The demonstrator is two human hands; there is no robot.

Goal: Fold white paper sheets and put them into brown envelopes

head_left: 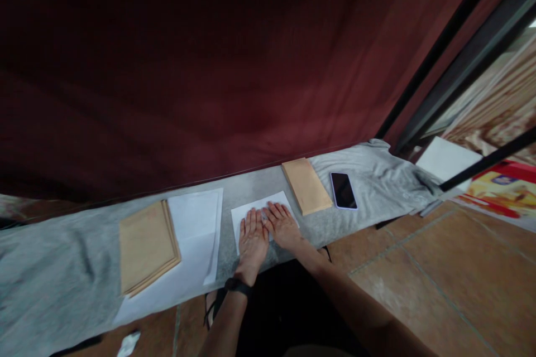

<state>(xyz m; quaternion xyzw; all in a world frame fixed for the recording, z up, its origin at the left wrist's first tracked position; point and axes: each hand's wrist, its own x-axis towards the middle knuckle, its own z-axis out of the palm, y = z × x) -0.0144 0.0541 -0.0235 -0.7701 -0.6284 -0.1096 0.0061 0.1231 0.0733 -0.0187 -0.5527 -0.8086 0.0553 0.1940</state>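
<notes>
Both palms face down on a white sheet of paper point(240, 216), which looks folded and lies on the grey cloth. My left hand point(253, 238) rests flat with its fingers stretched out, and a black band is on that wrist. Close beside it, my right hand point(281, 225) also lies flat on the paper, fingers extended. The hands nearly touch at the thumbs and cover much of the sheet. Just right of the paper lies a brown envelope point(307, 186). To the left, a stack of brown envelopes point(146, 245) sits partly over larger white sheets point(196, 234).
A phone point(344, 191) with a dark screen lies right of the single envelope. Grey cloth point(54, 268) covers the narrow bench. Behind it hangs a dark red curtain point(234, 95). Black metal bars point(444, 44) stand at right, near a red and yellow box point(505, 189).
</notes>
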